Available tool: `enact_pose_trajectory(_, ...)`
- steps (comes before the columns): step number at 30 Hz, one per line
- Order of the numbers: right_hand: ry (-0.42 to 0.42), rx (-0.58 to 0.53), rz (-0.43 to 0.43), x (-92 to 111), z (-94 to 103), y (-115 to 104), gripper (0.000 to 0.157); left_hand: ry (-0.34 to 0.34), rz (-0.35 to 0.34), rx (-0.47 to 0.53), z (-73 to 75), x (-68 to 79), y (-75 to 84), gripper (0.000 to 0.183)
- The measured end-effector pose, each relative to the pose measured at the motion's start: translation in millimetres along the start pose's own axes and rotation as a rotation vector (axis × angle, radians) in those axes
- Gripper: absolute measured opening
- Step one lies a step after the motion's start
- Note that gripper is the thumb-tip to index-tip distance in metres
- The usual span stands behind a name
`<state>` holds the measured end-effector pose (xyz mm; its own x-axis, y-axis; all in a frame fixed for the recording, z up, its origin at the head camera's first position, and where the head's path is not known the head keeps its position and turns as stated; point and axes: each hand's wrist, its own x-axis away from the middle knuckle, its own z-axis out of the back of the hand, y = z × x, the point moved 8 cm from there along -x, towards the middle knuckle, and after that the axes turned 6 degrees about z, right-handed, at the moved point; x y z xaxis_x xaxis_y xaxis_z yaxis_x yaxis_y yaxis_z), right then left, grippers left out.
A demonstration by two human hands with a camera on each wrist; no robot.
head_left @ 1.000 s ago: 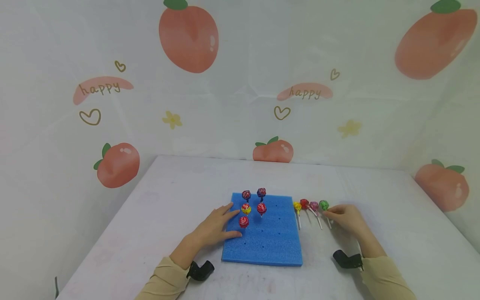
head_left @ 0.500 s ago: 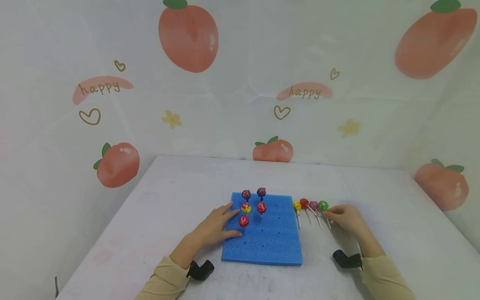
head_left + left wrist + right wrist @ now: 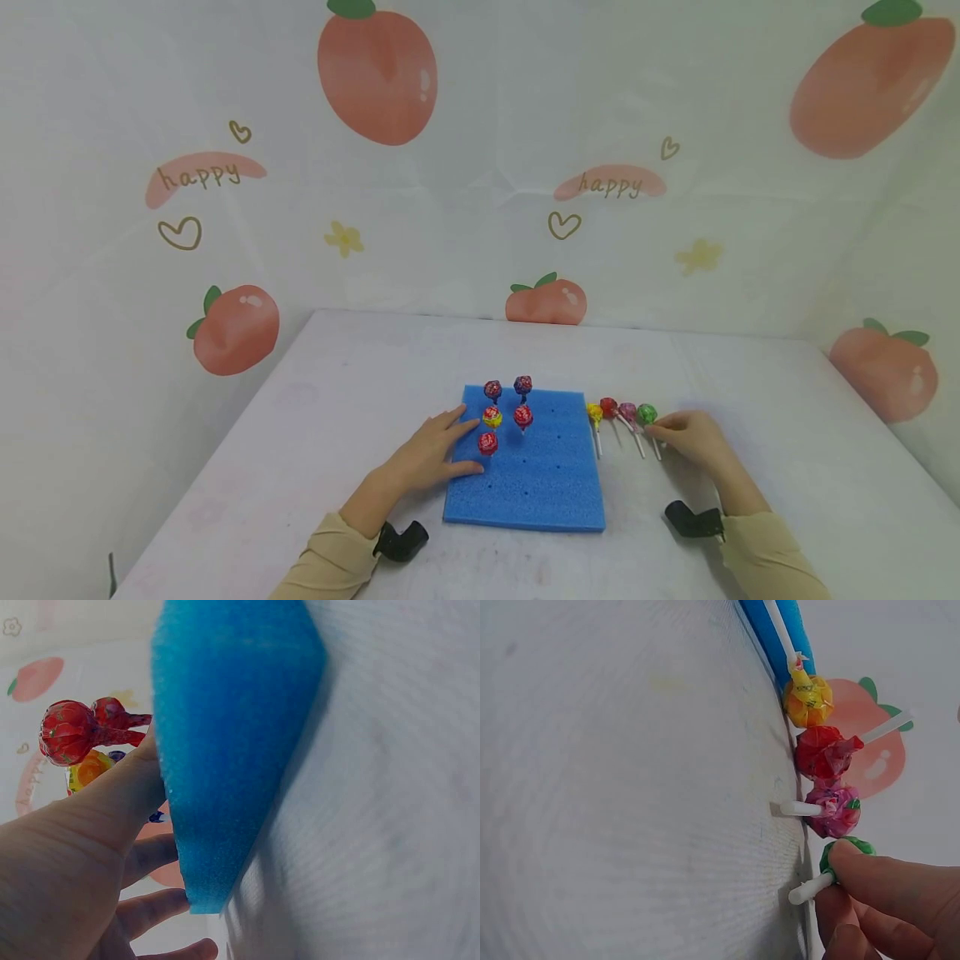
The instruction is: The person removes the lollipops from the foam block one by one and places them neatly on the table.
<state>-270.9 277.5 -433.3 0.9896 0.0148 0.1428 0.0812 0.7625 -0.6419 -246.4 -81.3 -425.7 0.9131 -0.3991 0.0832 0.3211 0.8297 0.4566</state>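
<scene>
A blue foam board (image 3: pixel 525 500) lies flat on the table, and several wrapped lollipops stand upright in it, among them a yellow-and-red lollipop (image 3: pixel 492 417) and a red lollipop (image 3: pixel 488 444). My left hand (image 3: pixel 426 454) rests on the board's left edge, fingers spread and fairly straight, thumb near the front red lollipop. To the right of the board, my right hand (image 3: pixel 693 435) pinches a green lollipop (image 3: pixel 647 412) just below its head between thumb and finger. In the right wrist view its white stick (image 3: pixel 811 888) points away from the fingers.
Between board and right hand lie a yellow lollipop (image 3: pixel 595 412), a red-wrapped lollipop (image 3: pixel 608 407) and a pink lollipop (image 3: pixel 627 411) in a row. Small holes dot the board's right and front parts. A printed cloth (image 3: pixel 450 208) hangs behind the table (image 3: pixel 360 358).
Both hands hold almost the same positions. The green lollipop's stick has shifted very slightly between the right fingers.
</scene>
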Motion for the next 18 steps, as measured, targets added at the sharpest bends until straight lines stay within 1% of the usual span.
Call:
enact_pose_trajectory(12,-0.005,0.0,-0.008,0.7,-0.4,-0.7,0.043,0.001,-0.001,0.0,-0.4,0.3,-0.8,0.069)
enact_pose_trajectory(18,-0.011,0.015,-0.034,-1.1,-1.4,1.5,0.045,0.0,0.008,-0.008,-0.9,0.4,-1.6,0.069)
